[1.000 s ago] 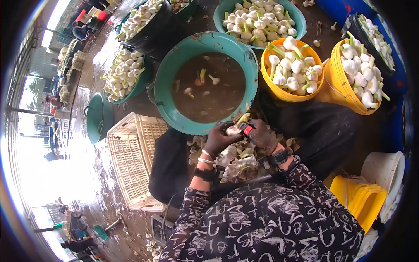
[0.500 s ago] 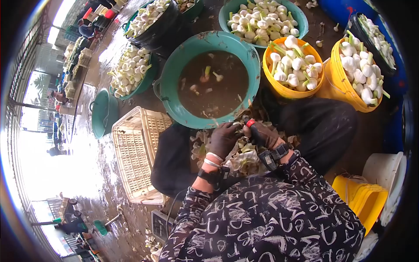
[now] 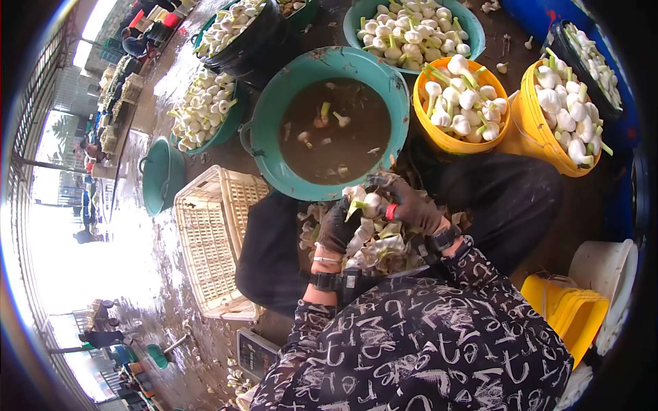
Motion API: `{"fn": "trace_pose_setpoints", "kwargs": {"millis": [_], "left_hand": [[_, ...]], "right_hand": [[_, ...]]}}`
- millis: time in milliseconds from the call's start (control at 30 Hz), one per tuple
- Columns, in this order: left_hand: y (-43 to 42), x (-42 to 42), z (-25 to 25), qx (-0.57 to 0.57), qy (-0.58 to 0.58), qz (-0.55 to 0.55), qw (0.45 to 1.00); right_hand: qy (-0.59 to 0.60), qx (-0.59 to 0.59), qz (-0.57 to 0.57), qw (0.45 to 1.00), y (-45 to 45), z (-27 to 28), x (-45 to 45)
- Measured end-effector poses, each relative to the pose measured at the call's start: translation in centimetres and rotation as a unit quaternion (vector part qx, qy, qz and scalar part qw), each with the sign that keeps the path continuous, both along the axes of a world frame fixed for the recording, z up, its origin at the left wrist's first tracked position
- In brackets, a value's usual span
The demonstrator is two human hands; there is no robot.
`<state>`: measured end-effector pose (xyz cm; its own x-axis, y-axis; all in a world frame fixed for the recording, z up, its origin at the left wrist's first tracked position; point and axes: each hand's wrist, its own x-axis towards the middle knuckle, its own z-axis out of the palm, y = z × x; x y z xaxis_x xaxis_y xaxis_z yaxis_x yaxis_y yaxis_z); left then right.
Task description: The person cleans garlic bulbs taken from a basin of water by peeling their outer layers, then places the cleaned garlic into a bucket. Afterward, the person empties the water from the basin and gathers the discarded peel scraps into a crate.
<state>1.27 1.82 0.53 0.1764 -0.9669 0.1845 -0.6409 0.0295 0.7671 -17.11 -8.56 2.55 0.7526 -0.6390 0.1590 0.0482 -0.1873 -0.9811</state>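
A white garlic bulb with a green stem is between my hands, above the green basin's near rim. My left hand, in a dark glove, is closed around the stem side of the bulb. My right hand, also gloved, is closed beside the bulb, and a small red tool shows at its fingers; its blade or tip cannot be made out. Loose garlic skins are heaped in my lap under both hands. Just beyond is the green basin of brown water with a few garlic pieces floating.
Two yellow buckets of garlic bulbs stand at the right. More garlic fills a teal tub behind and a black tub at the upper left. A cream plastic crate lies at my left. Other people work far left.
My hands have turned and opened apart a little, bringing the garlic bulb and its green stem into view. My left hand has shifted slightly down and left.
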Motion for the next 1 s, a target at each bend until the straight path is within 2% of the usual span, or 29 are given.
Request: {"fn": "trace_pose_setpoints", "kwargs": {"millis": [33,67,100,167,200,233,267,300,367,433,500,533,567,633,667,700,733,767,800,833,867,900,933,967,1000], "left_hand": [[-0.2,0.0,-0.1,-0.035,-0.043,-0.023,0.998],[0.1,0.3,-0.7,0.081,-0.074,-0.030,0.994],[-0.1,0.8,-1.2,0.084,-0.065,-0.080,0.991],[-0.3,-0.3,-0.9,-0.028,-0.043,-0.047,0.998],[-0.7,-1.1,0.5,-0.030,-0.042,-0.049,0.997],[-1.1,-2.2,2.7,0.005,0.170,0.031,0.985],[-0.8,-2.4,3.1,0.031,0.273,0.069,0.959],[-0.5,-2.5,3.6,0.045,0.373,0.115,0.920],[0.7,-1.6,2.7,0.067,0.410,0.051,0.908],[1.7,-0.6,2.4,0.092,0.446,0.008,0.890],[2.6,0.2,3.0,0.135,0.583,0.018,0.801],[3.1,0.5,3.8,0.113,0.573,0.062,0.810],[3.1,0.4,4.6,0.027,0.558,0.046,0.828],[3.7,1.6,5.4,-0.040,0.597,0.095,0.795],[3.7,2.3,5.9,-0.010,0.669,0.047,0.741],[3.7,3.5,6.2,0.036,0.624,0.019,0.781],[2.7,3.9,7.3,0.186,0.490,-0.041,0.850],[1.1,4.2,8.2,0.325,0.333,-0.099,0.879],[-0.2,3.8,6.8,0.320,0.243,-0.174,0.899],[-1.1,4.2,5.1,0.388,0.036,-0.151,0.908],[-2.1,4.8,3.5,0.329,-0.052,-0.132,0.934],[-3.4,5.2,2.1,0.267,-0.140,-0.111,0.947],[-5.0,5.7,-0.3,0.269,0.051,-0.036,0.961],[-6.9,6.1,-2.2,0.260,0.241,0.039,0.934],[-9.3,6.6,-2.6,0.277,0.218,0.065,0.934]], "right_hand": [[0.080,-0.207,-0.043,0.974,0.1,0.6,0.2],[0.028,-0.258,-0.056,0.964,0.6,0.8,0.7],[0.109,-0.215,-0.035,0.970,1.6,-1.3,1.0],[0.095,-0.205,-0.114,0.968,2.4,-2.5,1.5],[0.095,-0.206,-0.116,0.967,1.9,-4.1,1.7],[0.043,0.011,-0.163,0.986,1.4,-6.1,1.7],[-0.010,0.231,-0.200,0.952,1.1,-7.2,1.6],[-0.009,0.234,-0.199,0.952,1.0,-6.9,1.2],[-0.037,0.451,-0.268,0.851,0.4,-5.5,0.1],[0.135,0.373,-0.236,0.887,-0.5,-7.5,-0.9],[-0.119,0.544,-0.247,0.793,-1.0,-9.1,-1.0],[-0.109,0.482,-0.265,0.828,-0.8,-9.8,-1.2],[-0.109,0.482,-0.267,0.827,-0.8,-10.5,-1.4],[-0.102,0.479,-0.268,0.830,-1.0,-10.9,-1.7],[-0.100,0.479,-0.267,0.830,-1.1,-10.6,-1.8],[-0.100,0.528,-0.240,0.809,-1.1,-8.4,-2.3],[-0.098,0.575,-0.212,0.784,-1.1,-6.8,-2.7],[-0.097,0.574,-0.212,0.785,-1.4,-5.9,-2.8],[-0.070,0.563,-0.254,0.783,-2.0,-5.2,-2.6],[-0.044,0.551,-0.294,0.780,-2.5,-5.0,-2.3],[-0.244,0.581,-0.276,0.726,-3.7,-5.5,-1.6],[-0.279,0.605,-0.238,0.707,-4.3,-2.4,-2.9],[-0.341,0.590,-0.208,0.702,-5.0,0.6,-3.4],[-0.400,0.571,-0.178,0.694,-5.6,2.6,-3.7],[-0.399,0.571,-0.178,0.695,-6.1,3.0,-3.8]]}}
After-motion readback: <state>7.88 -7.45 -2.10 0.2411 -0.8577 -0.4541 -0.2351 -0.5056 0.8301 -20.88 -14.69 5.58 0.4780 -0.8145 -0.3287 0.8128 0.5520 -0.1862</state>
